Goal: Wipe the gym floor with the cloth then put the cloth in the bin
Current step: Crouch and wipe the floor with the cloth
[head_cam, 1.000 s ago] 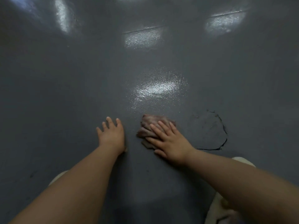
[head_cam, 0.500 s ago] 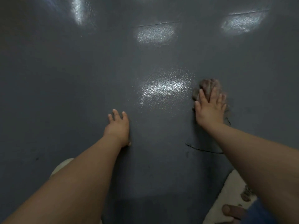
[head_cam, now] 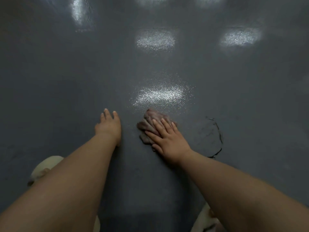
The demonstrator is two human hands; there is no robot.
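You have a curved crack [head_cam: 219,139] in the grey surface at right, ringing a roughly round patch [head_cam: 205,138]; bright light reflections [head_cam: 158,96] glint ahead, with more farther off; pale cream footwear [head_cam: 45,168] shows low at left, and another pale piece [head_cam: 205,220] at bottom right.

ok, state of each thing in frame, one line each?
cloth: bunched, flat on the floor, pinned under the right hand
right hand: open, palm down on the cloth
left hand: open, flat on the bare floor, empty
floor: grey, glossy
cracked patch: curved crack, right of the cloth
bin: not in view
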